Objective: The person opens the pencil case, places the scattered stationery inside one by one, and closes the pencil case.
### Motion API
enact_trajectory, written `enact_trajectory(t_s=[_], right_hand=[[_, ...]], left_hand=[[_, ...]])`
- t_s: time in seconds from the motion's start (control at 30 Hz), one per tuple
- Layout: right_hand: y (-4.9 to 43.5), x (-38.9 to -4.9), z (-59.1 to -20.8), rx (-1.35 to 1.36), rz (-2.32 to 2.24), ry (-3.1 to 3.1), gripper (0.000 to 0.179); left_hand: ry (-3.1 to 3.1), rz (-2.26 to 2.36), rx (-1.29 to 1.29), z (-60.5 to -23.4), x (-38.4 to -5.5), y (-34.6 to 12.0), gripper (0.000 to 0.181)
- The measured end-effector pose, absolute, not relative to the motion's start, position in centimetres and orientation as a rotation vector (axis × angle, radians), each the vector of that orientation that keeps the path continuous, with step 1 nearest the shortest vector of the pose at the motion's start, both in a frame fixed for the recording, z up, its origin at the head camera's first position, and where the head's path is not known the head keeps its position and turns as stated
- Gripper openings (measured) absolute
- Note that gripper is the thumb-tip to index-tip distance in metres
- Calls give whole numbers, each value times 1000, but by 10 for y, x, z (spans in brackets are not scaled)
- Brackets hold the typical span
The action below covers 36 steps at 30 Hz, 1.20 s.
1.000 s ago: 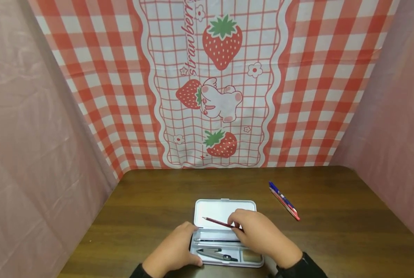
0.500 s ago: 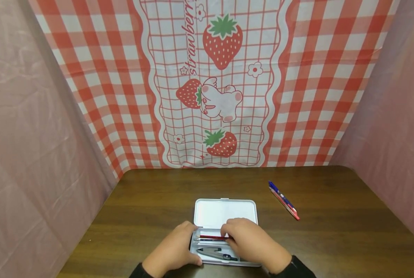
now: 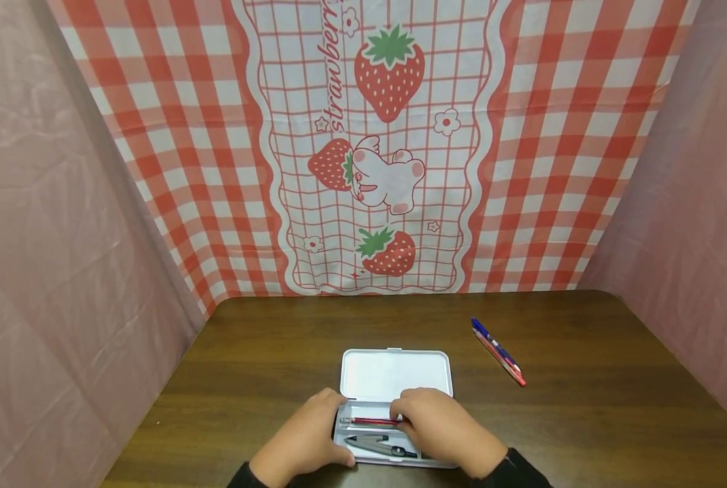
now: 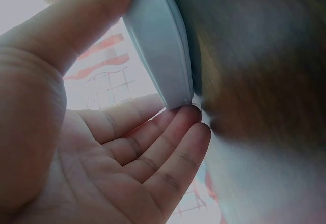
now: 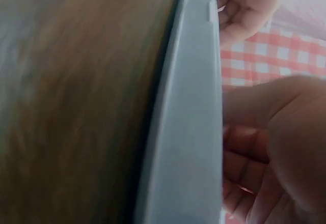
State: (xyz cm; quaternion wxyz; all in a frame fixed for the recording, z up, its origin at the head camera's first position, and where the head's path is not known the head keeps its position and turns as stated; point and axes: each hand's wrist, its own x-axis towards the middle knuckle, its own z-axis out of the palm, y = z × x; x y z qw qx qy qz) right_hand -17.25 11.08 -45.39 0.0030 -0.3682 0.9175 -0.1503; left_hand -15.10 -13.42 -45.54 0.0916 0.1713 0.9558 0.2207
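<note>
A white pencil case (image 3: 396, 375) lies unfolded on the table, its lid laid back. Across its left end my left hand (image 3: 307, 434) holds it, thumb at the near corner and fingertips at the far one; the left wrist view has the case end (image 4: 163, 46) between them. Inside the upper compartment lies a red pencil (image 3: 372, 421), its right end pinched by my right hand (image 3: 442, 423). A grey compass (image 3: 380, 446) sits in the lower compartment. My right hand hides the case's right part. In the right wrist view, the case wall (image 5: 191, 112) hides its fingertips.
A blue pen (image 3: 493, 341) and a red pen (image 3: 502, 361) lie side by side on the wooden table (image 3: 265, 346), to the right of the case. A checked strawberry cloth (image 3: 393, 169) hangs behind the table, with pink curtains (image 3: 64, 271) at the sides.
My right hand has lowered the red pencil from above the lid into the upper compartment, then shifted it slightly nearer. My left hand has stayed at the case's left end.
</note>
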Motion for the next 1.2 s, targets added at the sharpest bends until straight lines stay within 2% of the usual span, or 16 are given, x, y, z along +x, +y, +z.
enact_trajectory(t_s=[0.5,0.9,1.2], right_hand=[[119,-178,-456,-1153,-606,2807,17],[173,-201,-428,-701,-767,3011,14],[194,-209,-424,-658,-818,3088,15]], left_hand=[[2871,651,548,-458,-151,-135,86],[2877,654,549,-459,-150,-135,85],[2851,677,529,-459,-152,-134,85]])
